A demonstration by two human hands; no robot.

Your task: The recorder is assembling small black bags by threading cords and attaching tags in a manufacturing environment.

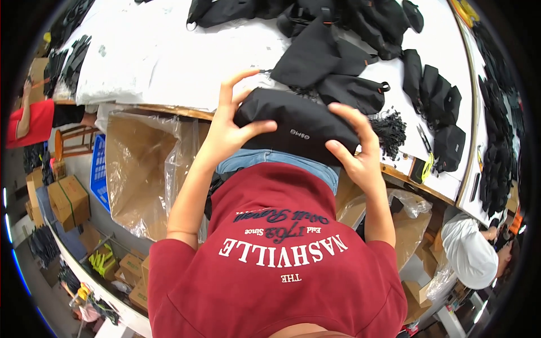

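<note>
A black fabric pouch [290, 115], long and rounded with a small pale print on its side, is held up at the table's front edge. My left hand [234, 118] grips its left end, thumb on the near side and index finger raised beyond the far edge. At the other end, my right hand [358, 141] has its thumb on the near side and its fingers over the top. Just past the pouch lie more black fabric bags [309, 56], and a heap of short black cords [387, 132] sits beyond my right hand.
A white-topped table [163, 56] stretches ahead. Scissors [424, 138] with yellow-green handles and several black pouches [434, 90] lie on its right. Below the edge are plastic-lined cartons [143, 169] and a blue crate [100, 174]. Other people [470, 250] work at both sides.
</note>
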